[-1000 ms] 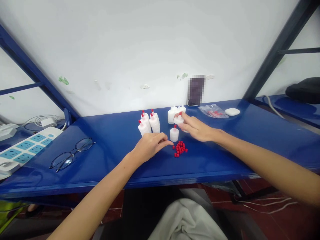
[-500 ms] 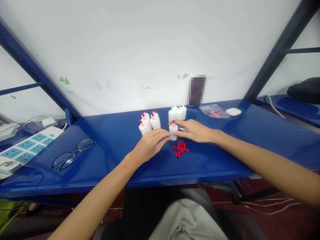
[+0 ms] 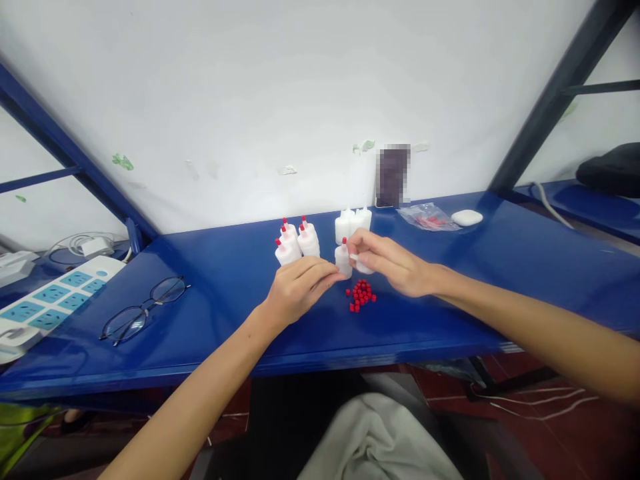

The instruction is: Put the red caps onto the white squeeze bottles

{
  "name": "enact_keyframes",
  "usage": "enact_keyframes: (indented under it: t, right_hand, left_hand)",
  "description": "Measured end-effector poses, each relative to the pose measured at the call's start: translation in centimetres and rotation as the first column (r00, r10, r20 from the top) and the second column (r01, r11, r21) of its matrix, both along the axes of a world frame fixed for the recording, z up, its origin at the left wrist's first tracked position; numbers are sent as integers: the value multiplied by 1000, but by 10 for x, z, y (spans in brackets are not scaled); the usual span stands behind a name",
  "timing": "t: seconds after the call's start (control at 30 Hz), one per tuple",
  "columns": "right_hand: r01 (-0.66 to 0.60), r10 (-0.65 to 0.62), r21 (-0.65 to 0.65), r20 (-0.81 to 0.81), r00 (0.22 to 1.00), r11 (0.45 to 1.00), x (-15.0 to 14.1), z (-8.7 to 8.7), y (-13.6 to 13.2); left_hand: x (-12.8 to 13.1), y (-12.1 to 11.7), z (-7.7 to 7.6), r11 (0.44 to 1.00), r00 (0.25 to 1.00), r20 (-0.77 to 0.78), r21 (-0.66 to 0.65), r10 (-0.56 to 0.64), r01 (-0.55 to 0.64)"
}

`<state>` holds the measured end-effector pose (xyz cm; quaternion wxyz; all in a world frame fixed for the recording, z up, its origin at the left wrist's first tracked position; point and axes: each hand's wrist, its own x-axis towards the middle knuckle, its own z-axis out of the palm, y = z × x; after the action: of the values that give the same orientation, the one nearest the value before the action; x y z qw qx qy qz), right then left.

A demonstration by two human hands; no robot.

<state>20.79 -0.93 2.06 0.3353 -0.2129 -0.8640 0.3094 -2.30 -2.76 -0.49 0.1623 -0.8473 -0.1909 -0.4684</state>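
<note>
One bottle (image 3: 343, 261) with a red top stands upright on the counter (image 3: 220, 300), in the gap between the two hands, its long axis vertical and its top pointing up. From where I stand, the left hand (image 3: 299, 288) has thumb and fingertips pressed together right at its lower front; whether they touch it, or pinch anything small, I can't tell. The right hand (image 3: 400, 265) is just beside it on the other side, pinching a white bottle (image 3: 365, 269) mostly covered by fingers. That one seems to tilt, its long axis leaning and its white tip toward the left hand. The left fingertips look marginally nearer the standing one. Loose red caps (image 3: 362, 293) lie nearer the person, and a plain white group (image 3: 344, 230) stands beyond the right hand
</note>
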Motion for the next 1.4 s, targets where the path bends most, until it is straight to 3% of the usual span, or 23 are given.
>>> enact_keyframes:
  t: [0.17,0.5,0.63,0.8,0.97,1.1,1.2,1.4]
  right_hand:
    - [-37,35,15,108,994,999,-8,3,-4]
    - [-123,122,7,103,987,992,-15,-1,-8]
    - [-47,46,13,68,997,999,-18,-3,-11]
    - [99,-106,112,52,993,989,-14,1,-11]
    - [265,-276,187,36,960,946,-6,3,-2]
    - [367,-365,202,-50,930,908,-1,5,6]
    - [389,-383,125,-67,921,913,0,6,10]
    - [330,-362,-176,-200,910,927,-3,0,17]
  left_hand:
    - [1,0,-1,999,998,52,22,-30,28]
    - [1,-2,-3,997,998,-14,56,-61,61]
    - [2,-2,-3,998,996,-82,45,-38,42]
    - [5,-3,-3,999,976,-216,-41,-12,3]
    - [3,-5,-2,995,988,-145,-76,46,-57]
    - [2,-5,-1,993,961,-258,-36,99,-112]
    - [5,-4,-2,990,929,-355,-49,106,-132]
    - [5,-3,-4,978,895,-433,-121,102,-170]
